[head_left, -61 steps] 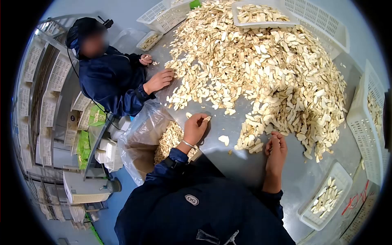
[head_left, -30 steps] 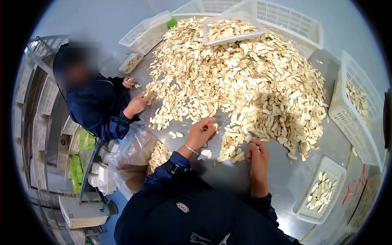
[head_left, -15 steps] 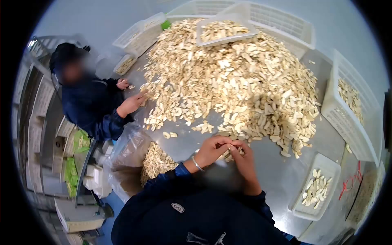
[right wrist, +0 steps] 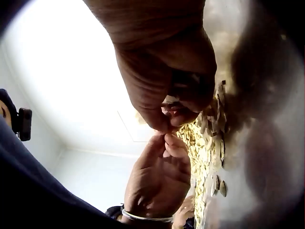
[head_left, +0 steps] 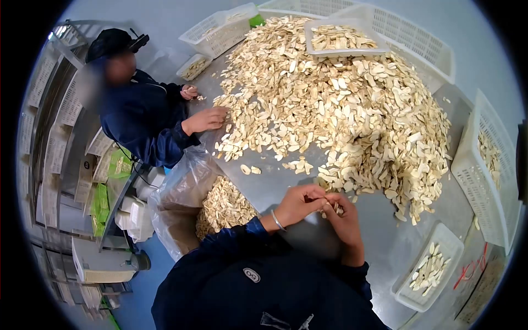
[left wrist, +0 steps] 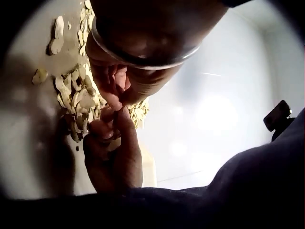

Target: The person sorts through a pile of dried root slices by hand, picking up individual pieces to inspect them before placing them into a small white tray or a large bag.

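Note:
A large heap of pale, dried-looking slices (head_left: 352,104) covers the metal table in front of me. At its near edge my left hand (head_left: 297,204) and right hand (head_left: 345,223) meet, thumbs and fingertips touching. Both pinch at a small pale slice (head_left: 339,209), mostly hidden by the fingers; its pale edge shows beside the right fingers. In the left wrist view, loose slices (left wrist: 78,98) lie on the table close to the joined hands. The right wrist view has the left hand (right wrist: 159,181) reaching up to the right fingertips from below.
At right, a shallow white tray (head_left: 397,294) holds some slices, below a tall white basket (head_left: 481,190). Another tray (head_left: 346,53) sits on the heap. A plastic-lined box (head_left: 184,214) of slices stands left. Beyond it another person (head_left: 143,118) handles slices.
My hands were apart, the left pinching a slice and the right at the heap's edge. They have come together at the fingertips. The head view has swung about.

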Motion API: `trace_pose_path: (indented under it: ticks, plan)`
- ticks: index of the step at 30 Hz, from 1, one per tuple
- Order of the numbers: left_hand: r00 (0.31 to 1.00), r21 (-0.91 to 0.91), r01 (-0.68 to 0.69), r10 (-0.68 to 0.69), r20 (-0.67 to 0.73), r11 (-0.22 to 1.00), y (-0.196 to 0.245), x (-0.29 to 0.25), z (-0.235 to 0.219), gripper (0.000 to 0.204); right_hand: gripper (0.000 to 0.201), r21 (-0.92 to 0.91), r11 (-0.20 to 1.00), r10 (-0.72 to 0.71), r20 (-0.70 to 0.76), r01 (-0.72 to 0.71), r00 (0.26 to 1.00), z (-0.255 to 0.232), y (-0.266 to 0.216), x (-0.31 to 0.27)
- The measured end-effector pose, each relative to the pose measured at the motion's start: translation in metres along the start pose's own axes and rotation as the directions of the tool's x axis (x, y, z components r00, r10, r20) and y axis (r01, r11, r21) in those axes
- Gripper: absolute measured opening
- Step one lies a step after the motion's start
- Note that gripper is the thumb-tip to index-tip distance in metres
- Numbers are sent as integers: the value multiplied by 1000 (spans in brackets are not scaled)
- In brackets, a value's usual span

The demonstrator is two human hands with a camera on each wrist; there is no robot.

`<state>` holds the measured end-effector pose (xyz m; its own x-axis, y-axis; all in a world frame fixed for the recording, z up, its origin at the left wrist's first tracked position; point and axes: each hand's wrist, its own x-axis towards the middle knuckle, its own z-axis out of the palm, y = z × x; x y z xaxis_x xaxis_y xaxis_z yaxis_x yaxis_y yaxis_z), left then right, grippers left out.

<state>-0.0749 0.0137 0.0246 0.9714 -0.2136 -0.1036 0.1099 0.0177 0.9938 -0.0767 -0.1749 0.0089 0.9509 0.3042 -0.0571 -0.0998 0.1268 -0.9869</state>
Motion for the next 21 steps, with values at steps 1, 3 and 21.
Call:
trace_pose_path:
  ticks: [1, 3, 21]
  plan:
    - [1000, -19, 9, -9, 7, 1000, 3, -1, 0, 11, 20, 17, 1000, -2, 16, 2, 1000, 1, 0, 1]
    - [1000, -66, -6, 8, 19, 998, 3, -3, 0, 11, 21, -8, 1000, 21, 20, -21, 1000, 2, -5, 0]
    - [758, 881, -91, 606, -241, 464, -12, 59, -92, 26, 13, 455, 871, 196, 22, -184, 980, -6, -3, -3]
